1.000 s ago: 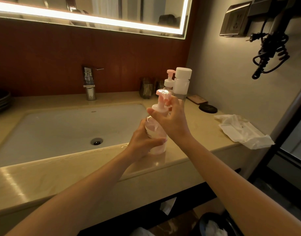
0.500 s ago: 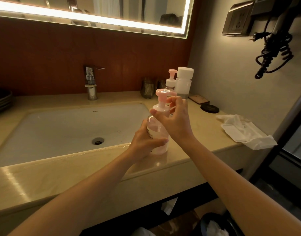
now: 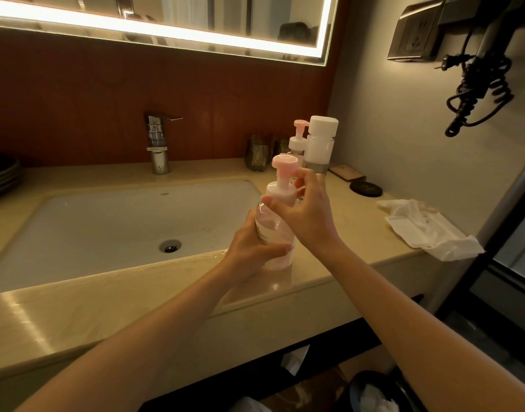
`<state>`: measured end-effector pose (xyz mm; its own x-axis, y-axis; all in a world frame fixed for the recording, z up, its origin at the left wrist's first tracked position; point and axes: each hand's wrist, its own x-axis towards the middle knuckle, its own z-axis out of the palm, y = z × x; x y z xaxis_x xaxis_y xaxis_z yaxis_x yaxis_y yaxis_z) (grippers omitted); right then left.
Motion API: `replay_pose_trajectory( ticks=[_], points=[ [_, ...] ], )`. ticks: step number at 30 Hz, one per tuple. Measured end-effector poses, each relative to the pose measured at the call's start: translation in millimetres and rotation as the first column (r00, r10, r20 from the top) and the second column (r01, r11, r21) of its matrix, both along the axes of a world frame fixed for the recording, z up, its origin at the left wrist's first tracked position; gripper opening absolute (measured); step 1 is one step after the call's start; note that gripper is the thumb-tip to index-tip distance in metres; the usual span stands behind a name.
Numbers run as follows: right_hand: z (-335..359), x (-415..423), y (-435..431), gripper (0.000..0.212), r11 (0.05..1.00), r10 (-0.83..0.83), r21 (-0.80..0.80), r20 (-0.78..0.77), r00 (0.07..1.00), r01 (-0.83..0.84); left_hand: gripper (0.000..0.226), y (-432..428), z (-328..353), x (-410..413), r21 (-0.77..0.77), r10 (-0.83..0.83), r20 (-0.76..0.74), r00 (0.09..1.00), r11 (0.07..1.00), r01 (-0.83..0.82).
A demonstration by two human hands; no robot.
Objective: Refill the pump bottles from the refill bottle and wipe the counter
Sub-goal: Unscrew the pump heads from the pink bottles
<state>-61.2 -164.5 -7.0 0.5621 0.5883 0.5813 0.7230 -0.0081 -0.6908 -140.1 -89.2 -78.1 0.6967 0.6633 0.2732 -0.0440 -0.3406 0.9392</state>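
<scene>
Pink plastic, the pump collar (image 3: 280,193), sits pinched between thumb and curled fingers of the right hand (image 3: 307,221), whose grip has crept round it over the last second. The left hand (image 3: 249,248) still wraps the clear pump bottle (image 3: 273,230), which has not left its spot on the counter (image 3: 344,233) at the sink's (image 3: 121,227) front right corner. That looks like twisting the pump; loosening or tightening, I cannot tell. Behind stand a second pump bottle (image 3: 297,141) and the white-capped refill bottle (image 3: 319,144); the white cloth (image 3: 428,230) lies untouched to the right.
</scene>
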Motion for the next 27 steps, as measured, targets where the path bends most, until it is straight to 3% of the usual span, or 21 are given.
replay_pose_trajectory(
  ticks=[6, 14, 19, 21, 27],
  points=[
    [3.2, -1.6, -3.1, 0.055, 0.983, 0.18, -0.019, -0.142, 0.973, -0.184, 0.085, -0.7, -1.6, -0.4, -0.006, -0.001, -0.016, 1.0, 1.0, 0.001],
    [-1.8, 0.0, 1.0, 0.064, 1.0, 0.026, 0.008, -0.034, 0.999, -0.026, 0.078, 0.3, -0.5, -0.5, 0.004, -0.018, -0.02, 1.0, 1.0, 0.018],
    [1.1, -0.8, -4.5, 0.048, 0.973, 0.228, 0.008, -0.234, 0.945, -0.232, 0.079, 0.2, -3.3, -1.9, -0.028, -0.003, -0.007, 1.0, 1.0, 0.003],
    [-0.3, -0.1, -4.0, 0.046, 0.965, 0.261, 0.041, -0.231, 0.937, -0.259, 0.074, 0.4, -4.5, -2.0, -0.039, 0.005, 0.004, 1.0, 0.999, -0.005],
    [-4.4, -1.7, 0.1, 0.06, 0.995, 0.049, 0.093, -0.068, 0.996, -0.043, 0.077, 0.5, -5.9, -0.6, -0.028, -0.01, -0.015, 1.0, 1.0, 0.009]
  ],
)
